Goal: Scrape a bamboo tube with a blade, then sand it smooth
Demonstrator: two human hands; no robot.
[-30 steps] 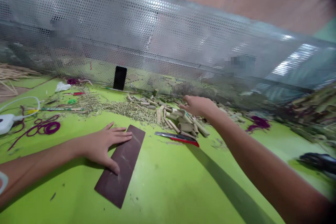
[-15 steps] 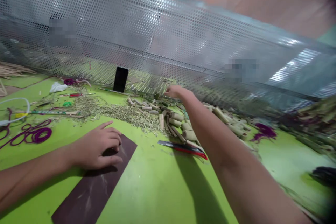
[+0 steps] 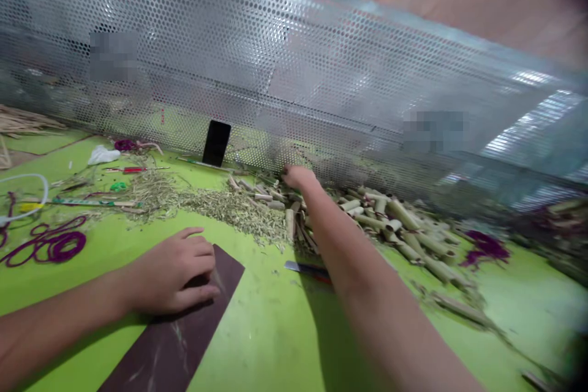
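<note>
My left hand [image 3: 184, 272] rests over a dark brown flat sheet [image 3: 179, 343] with pale streaks; its fingers are loosely bent and apart, with nothing in them. Stretched forward, my right hand [image 3: 299, 177] is at the far side of the cut stalk pieces [image 3: 404, 220], close to the perforated metal screen. Its fingertips are small and turned away, so a hold on anything does not show. Under my right forearm lies a utility knife [image 3: 296, 267], blade tip showing and handle mostly covered. Pale plant shavings [image 3: 239, 211] spread between my hands.
A perforated metal screen [image 3: 248, 55] closes off the far side of the green surface [image 3: 257, 331]. A black phone [image 3: 217, 144] leans against it. To the left are purple cord [image 3: 67, 248], a white crumpled thing [image 3: 103, 155] and a red-handled tool [image 3: 134, 169]. Purple strands [image 3: 487, 248] lie right.
My right hand has moved slightly left and down, its forearm now covering most of the knife. More stalk pieces show to its right. My left hand stays on the sheet.
</note>
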